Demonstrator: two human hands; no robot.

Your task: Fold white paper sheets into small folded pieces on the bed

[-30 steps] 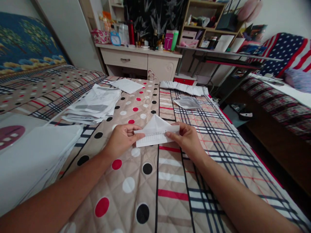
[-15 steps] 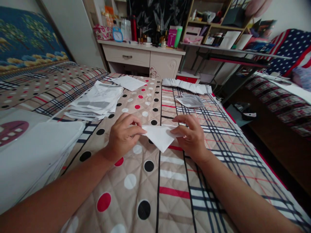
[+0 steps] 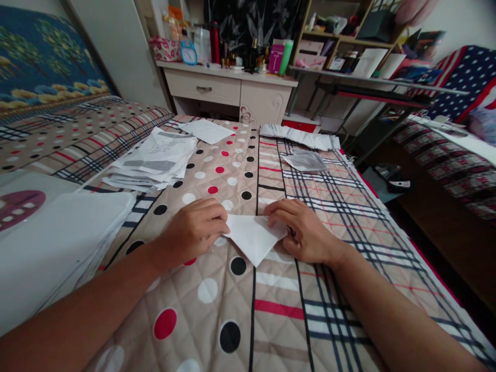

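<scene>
Between my hands is a folded sheet of white paper [image 3: 253,237], roughly a triangle with its point toward me, low over the quilted bedspread [image 3: 209,320]. My left hand [image 3: 197,227] pinches its left corner between thumb and fingers. At the right corner, my right hand [image 3: 300,227] grips the paper with curled fingers, the index finger lying over its top side. The hands cover both outer corners. Whether the paper rests fully on the bedspread I cannot tell.
To the left lie a stack of used papers [image 3: 155,160] and a larger pile of white sheets [image 3: 58,248]. Farther off are a single white paper [image 3: 207,132], a row of folded papers [image 3: 298,136] and a grey-white folded piece [image 3: 306,161]. A dresser [image 3: 228,88] stands beyond the bed.
Both hands have come down and nearer to me with the folded paper. The right hand's fingers have curled over the paper's right side, and the left hand's fingers have closed together.
</scene>
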